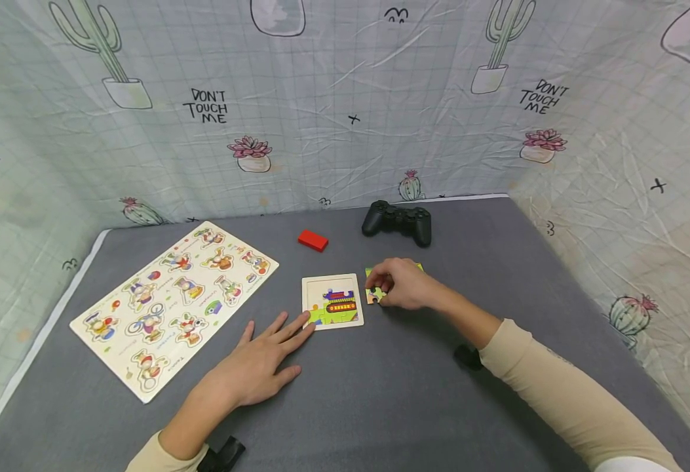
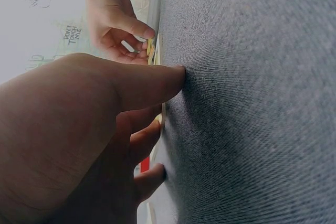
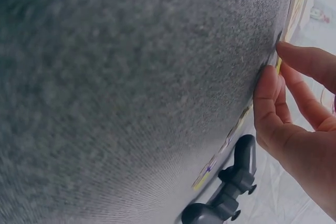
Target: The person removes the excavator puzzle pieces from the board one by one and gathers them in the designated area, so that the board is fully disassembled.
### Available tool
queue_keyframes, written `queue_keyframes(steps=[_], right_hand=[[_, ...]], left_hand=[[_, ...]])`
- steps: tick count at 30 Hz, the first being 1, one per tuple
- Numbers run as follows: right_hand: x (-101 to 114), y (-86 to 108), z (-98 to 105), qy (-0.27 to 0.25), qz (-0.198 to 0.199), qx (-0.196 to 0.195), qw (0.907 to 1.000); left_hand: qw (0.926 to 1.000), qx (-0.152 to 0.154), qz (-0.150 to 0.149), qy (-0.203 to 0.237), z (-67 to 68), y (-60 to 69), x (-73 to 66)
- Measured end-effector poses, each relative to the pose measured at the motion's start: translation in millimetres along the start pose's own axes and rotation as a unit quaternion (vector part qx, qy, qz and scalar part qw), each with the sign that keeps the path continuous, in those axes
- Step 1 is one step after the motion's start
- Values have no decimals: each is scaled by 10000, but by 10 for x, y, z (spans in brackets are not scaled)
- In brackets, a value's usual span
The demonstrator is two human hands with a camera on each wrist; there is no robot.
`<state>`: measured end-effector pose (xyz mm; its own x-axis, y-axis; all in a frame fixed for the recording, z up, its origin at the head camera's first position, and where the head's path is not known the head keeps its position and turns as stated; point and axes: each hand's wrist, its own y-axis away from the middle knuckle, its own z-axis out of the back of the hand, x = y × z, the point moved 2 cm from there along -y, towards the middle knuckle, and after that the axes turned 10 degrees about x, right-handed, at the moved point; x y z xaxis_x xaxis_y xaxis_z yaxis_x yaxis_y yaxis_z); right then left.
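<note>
A small square jigsaw tray (image 1: 333,278) with a light wooden rim lies mid-table, partly filled with pieces of a purple and red tracked vehicle on green. My left hand (image 1: 265,367) is spread palm down, its fingertips touching the tray's lower left corner and its thumb on the cloth. Right of the tray, my right hand (image 1: 405,284) pinches a puzzle piece (image 3: 279,65) between thumb and fingers, close to the table. Other puzzle pieces (image 3: 206,172) lie flat beside and behind that hand, which partly hides them in the head view.
A large wooden board (image 1: 164,288) with animal figures lies at an angle on the left. Behind the tray are a red block (image 1: 313,240) and a black game controller (image 1: 398,221). A patterned curtain (image 1: 333,85) encloses the back and sides of the grey table (image 1: 345,406).
</note>
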<state>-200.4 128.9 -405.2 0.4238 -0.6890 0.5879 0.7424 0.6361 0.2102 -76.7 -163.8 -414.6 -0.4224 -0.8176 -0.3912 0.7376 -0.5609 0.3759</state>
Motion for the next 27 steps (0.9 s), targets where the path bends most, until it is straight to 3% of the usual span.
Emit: queue_keyframes(steps=[12, 27], right_hand=[[-18, 21, 40, -147, -274, 100, 9995], [-46, 6, 47, -144, -340, 188, 9991]], left_hand=[[10000, 28, -14, -20, -12, -14, 18], [10000, 17, -27, 11, -10, -14, 22]])
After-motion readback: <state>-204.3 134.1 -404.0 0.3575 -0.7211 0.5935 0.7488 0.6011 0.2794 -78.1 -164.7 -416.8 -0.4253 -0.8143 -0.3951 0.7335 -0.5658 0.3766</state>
